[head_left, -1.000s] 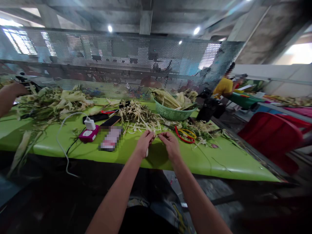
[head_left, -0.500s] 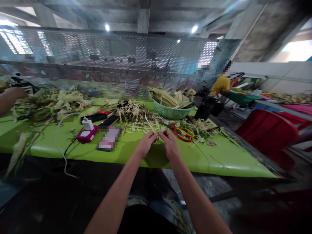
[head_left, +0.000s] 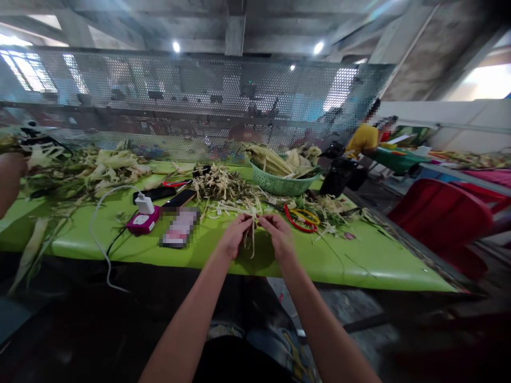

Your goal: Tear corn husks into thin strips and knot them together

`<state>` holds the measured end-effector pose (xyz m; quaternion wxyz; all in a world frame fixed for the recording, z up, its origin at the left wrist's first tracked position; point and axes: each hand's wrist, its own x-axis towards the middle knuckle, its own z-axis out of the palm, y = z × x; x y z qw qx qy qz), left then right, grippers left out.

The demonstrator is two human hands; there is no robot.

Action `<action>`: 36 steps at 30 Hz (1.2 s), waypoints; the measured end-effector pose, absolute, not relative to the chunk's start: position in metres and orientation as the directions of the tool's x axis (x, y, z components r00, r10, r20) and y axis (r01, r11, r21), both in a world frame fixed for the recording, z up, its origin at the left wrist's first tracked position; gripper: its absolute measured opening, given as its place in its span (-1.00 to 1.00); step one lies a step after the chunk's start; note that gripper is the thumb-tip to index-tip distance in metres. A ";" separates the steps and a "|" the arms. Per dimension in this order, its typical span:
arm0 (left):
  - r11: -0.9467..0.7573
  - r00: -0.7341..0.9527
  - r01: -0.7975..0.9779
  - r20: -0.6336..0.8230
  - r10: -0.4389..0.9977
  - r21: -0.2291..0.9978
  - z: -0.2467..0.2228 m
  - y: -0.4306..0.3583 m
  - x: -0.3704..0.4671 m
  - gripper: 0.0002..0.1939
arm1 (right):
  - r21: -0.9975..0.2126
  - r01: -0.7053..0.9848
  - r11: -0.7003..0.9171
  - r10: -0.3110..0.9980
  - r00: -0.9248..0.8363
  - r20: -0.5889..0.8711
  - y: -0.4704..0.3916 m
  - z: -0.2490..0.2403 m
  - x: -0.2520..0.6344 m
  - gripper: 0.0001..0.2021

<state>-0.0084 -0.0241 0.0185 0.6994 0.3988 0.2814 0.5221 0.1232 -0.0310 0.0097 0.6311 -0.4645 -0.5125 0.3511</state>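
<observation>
My left hand (head_left: 233, 238) and my right hand (head_left: 279, 234) meet over the green table (head_left: 343, 260), close to its near edge. Both pinch thin pale corn husk strips (head_left: 251, 234) that hang down between the fingers. Just beyond the hands lies a pile of husk strips (head_left: 223, 191). Red-and-yellow scissors (head_left: 300, 218) lie on the table to the right of my right hand.
A green basket (head_left: 279, 185) of husks stands at the back. Left of my hands lie phones (head_left: 179, 227), a pink power strip (head_left: 142, 221) with a white charger and cable. More husks (head_left: 96, 167) cover the far left, near another person's arm (head_left: 10, 178). Red chair (head_left: 443, 218) on the right.
My hands have drawn together and slightly nearer to me, and husk strips now dangle from my fingers. The camera view has shifted slightly.
</observation>
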 end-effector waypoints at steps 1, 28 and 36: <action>0.130 0.301 -0.500 0.031 0.953 0.856 0.017 -0.023 -0.008 -0.77 | -0.950 0.043 0.311 0.923 0.224 0.312 -0.031 0.009 0.124 -0.71; 0.043 0.219 -0.423 0.056 0.974 0.905 0.008 -0.017 -0.005 -0.78 | -0.649 0.612 0.452 0.670 0.247 0.700 -0.037 0.018 0.126 -0.76; 0.100 0.218 -0.496 0.013 0.976 0.863 0.007 -0.018 -0.005 -0.84 | -0.702 0.529 0.477 0.804 0.059 0.591 -0.032 0.009 0.118 -0.84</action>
